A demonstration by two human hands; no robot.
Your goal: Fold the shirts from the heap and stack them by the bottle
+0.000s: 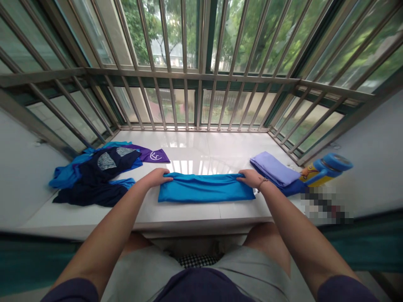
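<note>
A bright blue piece of clothing (pixel 206 188), folded into a long flat strip, lies crosswise on the white window sill (pixel 195 213) in front of me. My left hand (pixel 159 177) pinches its far left corner between thumb and fingers. At the far right corner, my right hand (pixel 250 178) grips the same cloth, with a thin bracelet on the wrist. A few shallow creases run along the strip between the hands. What kind of garment it is cannot be made out in its folded state.
Left lies a loose heap of dark navy, blue and purple clothes (pixel 103 176). Right are folded clothes, lavender (pixel 275 167) over dark blue (pixel 291 188). Beside them lies a blue and yellow bottle (pixel 327 170), near a blurred-out patch. Metal window bars (pixel 201 77) rise behind the sill.
</note>
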